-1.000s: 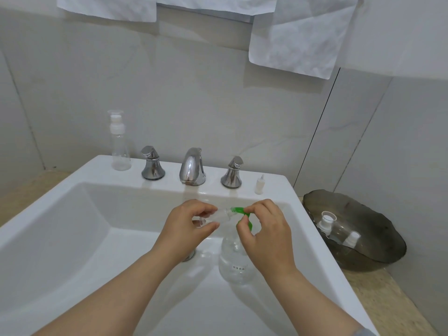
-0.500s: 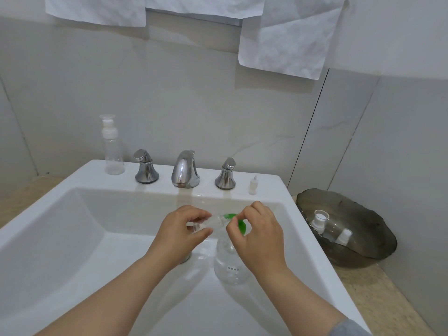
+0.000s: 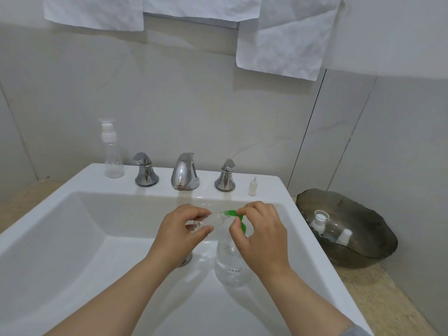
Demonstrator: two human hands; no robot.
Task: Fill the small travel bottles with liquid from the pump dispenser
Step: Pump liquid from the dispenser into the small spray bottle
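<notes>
Only one camera working: head camera, sitting on person's head. Looking forward and down over sink [image 3: 60, 238]. Facing back wall [image 3: 194, 105], with faucet [image 3: 184, 174] straight ahead. Wide lens bending edges of picture. Left hand [image 3: 179, 229] and right hand [image 3: 261, 234] showing near middle, close to camera, arms reaching in from bottom edge. Small bottle [image 3: 211, 220] and pump dispenser [image 3: 230, 267] sitting right where camera is aiming. Dark bowl [image 3: 363, 258] showing at right side. Paper sheets [image 3: 286, 37] peeking in at top edge.
</notes>
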